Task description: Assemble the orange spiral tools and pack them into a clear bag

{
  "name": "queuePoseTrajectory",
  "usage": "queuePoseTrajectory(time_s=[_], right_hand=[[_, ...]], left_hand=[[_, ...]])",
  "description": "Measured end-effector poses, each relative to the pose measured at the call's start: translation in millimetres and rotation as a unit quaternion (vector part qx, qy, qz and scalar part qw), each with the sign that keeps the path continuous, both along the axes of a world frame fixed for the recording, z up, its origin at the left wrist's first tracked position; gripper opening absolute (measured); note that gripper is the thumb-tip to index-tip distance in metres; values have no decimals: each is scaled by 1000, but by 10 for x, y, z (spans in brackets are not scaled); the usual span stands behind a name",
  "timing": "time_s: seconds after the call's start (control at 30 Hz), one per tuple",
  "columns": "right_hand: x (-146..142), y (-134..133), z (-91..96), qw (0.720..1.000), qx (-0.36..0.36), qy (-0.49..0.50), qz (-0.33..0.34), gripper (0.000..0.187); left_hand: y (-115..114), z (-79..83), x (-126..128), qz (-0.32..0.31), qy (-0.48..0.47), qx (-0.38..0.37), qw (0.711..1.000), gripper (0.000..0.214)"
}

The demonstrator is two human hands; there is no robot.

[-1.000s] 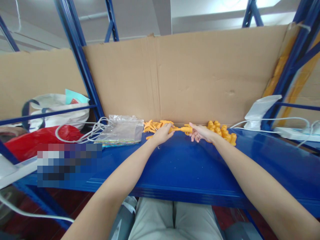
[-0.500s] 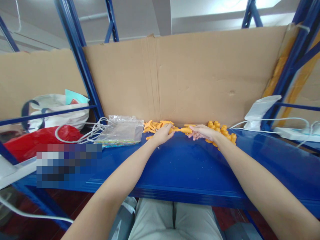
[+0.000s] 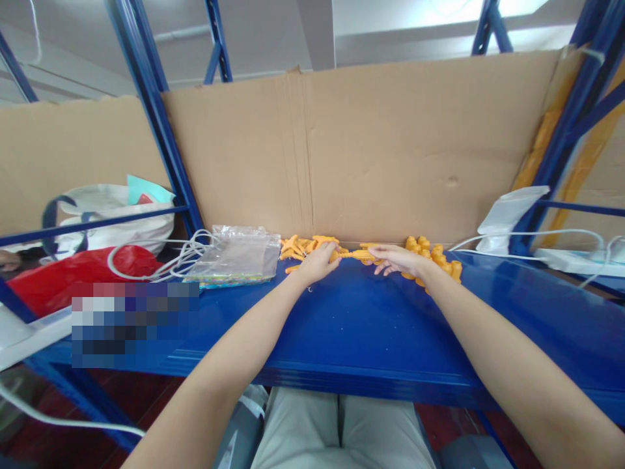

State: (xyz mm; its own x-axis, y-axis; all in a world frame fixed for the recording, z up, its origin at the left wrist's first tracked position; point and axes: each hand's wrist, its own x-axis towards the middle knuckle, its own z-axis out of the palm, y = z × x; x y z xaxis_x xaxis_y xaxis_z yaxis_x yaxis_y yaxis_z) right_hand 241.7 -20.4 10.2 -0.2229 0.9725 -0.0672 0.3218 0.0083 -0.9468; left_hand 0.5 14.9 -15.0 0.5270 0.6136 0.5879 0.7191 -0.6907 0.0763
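On the blue shelf (image 3: 351,319) both my arms reach to the back, by the cardboard wall. My left hand (image 3: 318,262) is closed on one end of an orange plastic piece (image 3: 359,255). My right hand (image 3: 398,258) grips the other end with fingers curled. A loose heap of orange plastic parts (image 3: 303,245) lies just behind my left hand. A second row of orange parts (image 3: 437,257) sits behind my right wrist.
A stack of clear plastic bags (image 3: 237,255) lies left of the orange heap, with white cable (image 3: 161,257) beside it. Further left are a red bag (image 3: 73,277) and a white bag (image 3: 112,218). A white power strip (image 3: 576,259) and a white packet (image 3: 508,212) sit at right.
My right hand has shifted slightly along the orange piece and lowered its fingers; my left hand has stayed in place.
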Motion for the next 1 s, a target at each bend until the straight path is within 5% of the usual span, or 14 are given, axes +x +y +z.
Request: queuePoseTrajectory(time_s=[0.7,0.87,1.0], right_hand=[[-30,15,-20,998,60,29,5,10],[-89,133,-51,986,148,12,-70,16],[-107,226,-102,935,297,-86,-173,30]], left_hand=[[-64,30,25,31,8,-18,999,26],[-127,85,45,96,0,-30,995,38],[-151,146,31,158,30,-37,986,33]])
